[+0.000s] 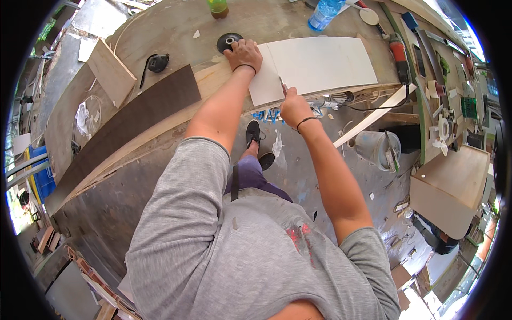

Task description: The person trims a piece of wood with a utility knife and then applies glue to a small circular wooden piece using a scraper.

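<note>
A white sheet or board lies along the front edge of the workbench, with a thin dark line crossing its left part. My left hand is spread over the sheet's far left corner, fingers apart and holding nothing. Its fingertips reach a round black disc with a hole in its middle. At the sheet's near edge my right hand is closed around a slim knife with a reddish handle. The blade points away from me, its tip by the near end of the line.
Left on the workbench are a long dark brown strip, a black tape measure and a plywood piece. Bottles stand at the back. An angle grinder lies right, its cable hanging past a bucket.
</note>
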Available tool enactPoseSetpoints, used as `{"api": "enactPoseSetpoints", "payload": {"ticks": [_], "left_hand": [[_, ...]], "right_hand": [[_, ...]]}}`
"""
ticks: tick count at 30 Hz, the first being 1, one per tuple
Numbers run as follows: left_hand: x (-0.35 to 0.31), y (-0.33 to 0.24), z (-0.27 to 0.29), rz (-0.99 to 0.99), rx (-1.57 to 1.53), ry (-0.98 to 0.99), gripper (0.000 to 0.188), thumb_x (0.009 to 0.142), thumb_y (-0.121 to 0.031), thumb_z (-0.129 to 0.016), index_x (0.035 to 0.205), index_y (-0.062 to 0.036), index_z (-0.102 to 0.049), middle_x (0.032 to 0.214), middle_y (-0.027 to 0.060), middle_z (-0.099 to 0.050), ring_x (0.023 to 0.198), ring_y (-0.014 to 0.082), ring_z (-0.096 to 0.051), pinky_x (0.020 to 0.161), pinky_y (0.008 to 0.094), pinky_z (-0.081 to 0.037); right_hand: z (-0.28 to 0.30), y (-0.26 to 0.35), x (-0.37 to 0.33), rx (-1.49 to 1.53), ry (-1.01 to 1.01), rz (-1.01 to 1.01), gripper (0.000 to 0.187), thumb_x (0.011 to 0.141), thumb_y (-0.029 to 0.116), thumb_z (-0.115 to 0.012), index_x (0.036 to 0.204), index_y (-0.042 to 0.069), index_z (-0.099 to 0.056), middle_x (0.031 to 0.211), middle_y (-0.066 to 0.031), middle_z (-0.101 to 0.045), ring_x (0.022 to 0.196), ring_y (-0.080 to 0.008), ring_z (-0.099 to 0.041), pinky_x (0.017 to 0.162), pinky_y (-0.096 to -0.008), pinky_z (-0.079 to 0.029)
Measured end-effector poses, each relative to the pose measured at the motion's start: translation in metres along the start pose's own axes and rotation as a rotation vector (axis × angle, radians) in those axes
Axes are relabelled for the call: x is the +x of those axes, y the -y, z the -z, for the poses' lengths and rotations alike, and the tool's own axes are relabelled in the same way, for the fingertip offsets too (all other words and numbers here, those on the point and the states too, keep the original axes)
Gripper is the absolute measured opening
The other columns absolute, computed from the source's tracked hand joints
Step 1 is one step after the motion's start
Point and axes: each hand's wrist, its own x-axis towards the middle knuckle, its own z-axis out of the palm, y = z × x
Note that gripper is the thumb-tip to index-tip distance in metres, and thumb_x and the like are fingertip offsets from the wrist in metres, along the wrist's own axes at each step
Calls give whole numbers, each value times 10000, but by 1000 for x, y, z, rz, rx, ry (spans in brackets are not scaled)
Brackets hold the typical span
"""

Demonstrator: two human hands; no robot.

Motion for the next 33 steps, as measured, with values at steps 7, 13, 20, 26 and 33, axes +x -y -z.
{"api": "enactPoseSetpoints", "payload": {"ticks": [7,13,20,26,33], "left_hand": [[0,0,-4,16,-24,-11,326,925,-336,-355,1028,-148,-602,1135,41,-573,1118,238,-475,889,485,-335],[5,0,1,-8,-41,1,315,928,-329,-361,1020,-148,-601,1121,47,-569,1117,243,-471,886,482,-347],[-1,0,5,-8,-103,44,335,935,-343,-354,1015,-126,-596,1135,59,-553,1141,265,-443,907,468,-341],[2,5,16,-53,-72,-25,345,934,-352,-359,931,-95,-590,985,108,-619,970,291,-575,823,478,-417],[-2,0,31,-68,-210,-14,413,916,-402,-396,832,-72,-630,846,133,-665,844,306,-635,748,449,-469]], "right_hand": [[-22,-23,-36,39,-134,126,353,817,96,-429,1124,-72,-385,823,-329,-596,799,-473,-594,736,-526,-470],[-49,-41,-50,74,-196,72,322,818,123,-464,1089,-24,-372,775,-327,-586,753,-495,-576,706,-560,-453],[-81,-99,-88,198,-424,58,251,847,157,-500,1047,26,-425,742,-246,-622,625,-412,-608,558,-514,-480],[-3,-82,-37,1365,-349,-174,251,877,219,-576,1024,68,-441,825,-83,-590,541,-102,-523,396,-247,-459],[8,-93,19,1513,-419,-282,252,866,214,-592,1017,72,-448,847,-76,-547,637,-159,-543,431,-283,-467]]}}
